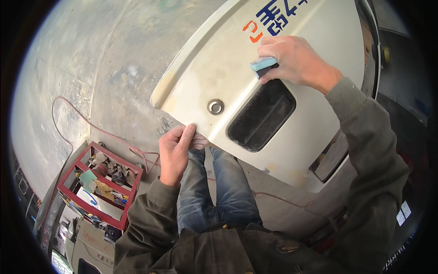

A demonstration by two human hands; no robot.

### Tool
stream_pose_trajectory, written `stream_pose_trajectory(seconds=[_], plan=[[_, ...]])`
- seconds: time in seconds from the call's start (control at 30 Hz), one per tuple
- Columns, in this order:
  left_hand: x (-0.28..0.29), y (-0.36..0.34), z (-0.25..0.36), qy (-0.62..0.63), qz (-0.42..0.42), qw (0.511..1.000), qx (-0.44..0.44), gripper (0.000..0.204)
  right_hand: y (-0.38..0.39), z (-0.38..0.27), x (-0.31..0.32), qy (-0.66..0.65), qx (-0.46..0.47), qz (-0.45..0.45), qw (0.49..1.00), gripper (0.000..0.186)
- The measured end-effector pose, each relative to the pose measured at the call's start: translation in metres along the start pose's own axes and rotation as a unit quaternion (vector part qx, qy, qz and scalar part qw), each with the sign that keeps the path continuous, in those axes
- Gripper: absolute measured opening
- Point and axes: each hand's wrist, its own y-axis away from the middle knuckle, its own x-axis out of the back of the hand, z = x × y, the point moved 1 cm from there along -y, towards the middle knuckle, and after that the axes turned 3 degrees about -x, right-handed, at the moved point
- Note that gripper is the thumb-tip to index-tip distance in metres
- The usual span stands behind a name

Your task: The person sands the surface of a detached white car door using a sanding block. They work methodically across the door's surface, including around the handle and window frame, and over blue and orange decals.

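Note:
A white painted vehicle panel (196,75), like a tailgate, stretches across the upper middle. It has a dark recessed rectangle (261,116) and a round metal lock fitting (215,107). My right hand (299,59) is closed around a sanding block (264,64), light blue above and black below, held at the panel's surface just above the recess. Whether the block presses on the paint is hard to see. My left hand (174,148) pinches the panel's near left edge, thumb on top and fingers underneath, mostly hidden.
A red metal cart (129,203) with discs, sheets and small tools stands at the lower left. A thin red hose (109,134) trails over the grey floor (116,98) beside it. At the lower left corner lies another light panel (93,242). A dark vehicle body (410,132) is at the right.

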Motion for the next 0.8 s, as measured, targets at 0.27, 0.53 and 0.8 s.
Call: stream_pose_trajectory(seconds=[0.27,0.53,0.8], plan=[[-0.001,-0.004,-0.004,0.022,-0.002,1.000,-0.005,0.033,-0.001,-0.037,-0.018,-0.012,0.091,0.015,0.996,0.030],[0.007,-0.010,-0.013,-0.026,-0.002,0.999,-0.032,0.034,-0.001,-0.114,-0.061,-0.053,0.199,0.065,0.976,0.028],[0.006,-0.008,-0.004,0.047,-0.048,0.998,-0.013,0.031,0.063,-0.153,-0.043,-0.136,-0.013,0.205,0.969,0.023]])
